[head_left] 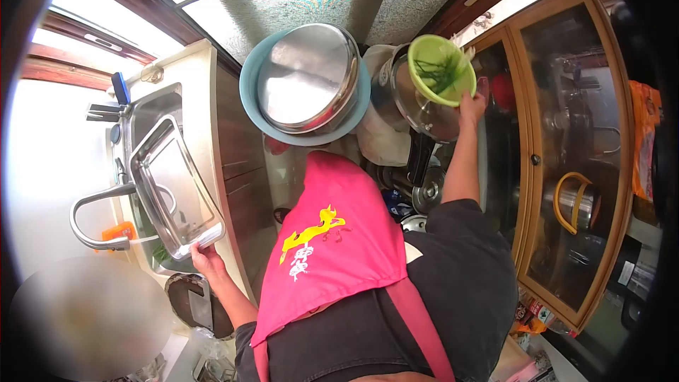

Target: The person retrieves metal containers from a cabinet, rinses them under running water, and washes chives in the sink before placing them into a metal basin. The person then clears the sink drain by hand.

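On the left, my left hand (207,260) grips the near end of a rectangular stainless steel tray (199,182), which is tilted over the sink (159,105). A curved faucet (83,209) stands close beside the tray. Out to the right, my right hand (474,105) has its fingers closed on the rim of a light green bowl (463,71). Thin dark green leaves (440,74) lie inside that bowl. Below the bowl is a large pot with a glass lid (424,117), partly covered from view.
A blue basin (249,92) holding a large metal pan (308,71) is straight ahead. Glass-fronted cabinet doors (525,170) line the right side. Several pots and lids (429,191) sit low near my body. A cleaver (201,308) lies on a round board at lower left.
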Demonstrator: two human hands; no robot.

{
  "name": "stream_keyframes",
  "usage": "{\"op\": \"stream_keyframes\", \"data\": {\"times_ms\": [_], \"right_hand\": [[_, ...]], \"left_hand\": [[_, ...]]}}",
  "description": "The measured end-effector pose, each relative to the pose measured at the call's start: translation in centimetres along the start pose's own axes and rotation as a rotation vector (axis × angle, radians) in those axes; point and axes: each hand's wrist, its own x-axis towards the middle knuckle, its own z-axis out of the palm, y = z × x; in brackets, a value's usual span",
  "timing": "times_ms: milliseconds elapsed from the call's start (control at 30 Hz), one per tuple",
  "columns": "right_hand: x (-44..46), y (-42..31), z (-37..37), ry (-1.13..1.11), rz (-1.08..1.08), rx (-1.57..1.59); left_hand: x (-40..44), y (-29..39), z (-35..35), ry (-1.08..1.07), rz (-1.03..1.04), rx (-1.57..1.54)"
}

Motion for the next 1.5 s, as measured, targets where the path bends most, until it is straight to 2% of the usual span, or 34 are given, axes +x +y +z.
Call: {"op": "stream_keyframes", "data": {"times_ms": [167, 300, 367, 400, 433, 467, 500, 533, 567, 667, 767, 800, 833, 867, 900, 933, 967, 1033, 1133, 1200, 1233, 1267, 1367, 1400, 1467, 1500], "right_hand": [[0.8, 4.4, -2.8, -0.072, 0.226, 0.096], [3.9, 8.1, -2.1, -0.236, 0.381, 0.211], [5.5, 7.7, -2.1, -0.265, 0.41, 0.086], [4.1, 6.2, -1.8, -0.259, 0.279, 0.049], [3.4, 5.8, -1.9, -0.291, -0.003, 0.042], [-1.0, 1.7, -1.9, -0.234, 0.079, -0.03], [6.3, 7.0, -2.6, -0.303, -0.323, -0.165], [-1.3, 0.7, -2.3, -0.247, -0.12, -0.205], [-3.9, -2.0, -2.5, -0.221, 0.041, -0.335], [5.6, 3.3, -3.1, -0.36, -0.285, -0.389], [9.4, 3.7, -2.1, -0.446, -0.147, -0.4], [4.9, 1.4, -0.9, -0.441, -0.004, -0.247], [6.1, 4.1, -1.2, -0.387, -0.179, -0.195], [7.6, 6.4, -1.5, -0.184, -0.553, -0.471], [5.7, 7.0, -1.5, -0.084, -0.715, -0.398], [6.8, 8.1, -1.1, -0.113, -0.814, -0.202], [3.3, 6.3, -0.4, -0.09, -0.628, -0.237], [4.0, 5.5, 0.0, 0.034, -0.715, -0.655], [-1.6, 0.3, 0.2, -0.043, -0.51, -0.916], [-8.1, -4.0, 2.0, -0.084, -0.539, -0.923], [-12.9, -6.0, 4.2, -0.146, -0.622, -0.829], [-17.3, -6.8, 6.9, -0.161, -0.854, -0.74], [-38.7, -10.7, 15.1, -0.769, -0.983, -0.188], [-45.2, -11.6, 17.1, -0.924, -1.106, -0.224], [-58.1, -11.4, 20.6, -1.469, -0.976, 0.001], [-61.3, -9.2, 23.4, -1.572, -1.207, -0.074]], "left_hand": [[-0.2, 0.3, -1.0, -0.016, 0.0, -0.003], [-0.3, 1.2, -3.4, 0.104, 0.016, -0.009], [-1.0, 2.4, -4.7, 0.153, 0.029, -0.009], [-1.6, 3.2, -5.0, 0.179, 0.041, -0.014], [-1.9, 3.8, -5.9, 0.191, 0.064, 0.022], [-1.8, 4.5, -7.1, 0.19, 0.078, 0.066], [-1.8, 5.3, -8.0, 0.211, 0.091, 0.097], [-1.5, 5.9, -9.2, 0.226, 0.097, 0.13], [-0.7, 6.3, -11.2, 0.201, 0.082, 0.159], [0.6, 7.9, -13.1, 0.155, 0.044, 0.123], [4.4, 7.4, -17.1, 0.134, 0.015, 0.092], [6.6, 6.9, -18.5, 0.135, 0.01, 0.093], [7.3, 7.2, -18.2, 0.156, 0.014, 0.074], [7.6, 7.4, -17.7, 0.157, 0.006, 0.061], [8.4, 7.6, -17.9, 0.107, -0.009, 0.065], [8.9, 7.8, -18.4, 0.078, -0.013, 0.066], [9.6, 7.8, -18.7, 0.066, 0.002, 0.058], [10.0, 7.7, -19.1, 0.065, 0.034, 0.047], [10.7, 8.8, -19.8, 0.067, 0.026, 0.054], [9.8, 9.1, -19.4, 0.09, 0.012, 0.058], [9.7, 9.0, -19.5, 0.087, 0.016, 0.05], [9.8, 8.7, -19.7, 0.09, 0.018, 0.04], [10.1, 7.9, -19.8, 0.052, 0.001, 0.017], [9.8, 7.8, -19.4, 0.024, -0.003, -0.006], [8.7, 7.8, -18.2, 0.014, -0.003, -0.001], [8.4, 7.6, -17.8, -0.001, -0.002, 0.016]]}}
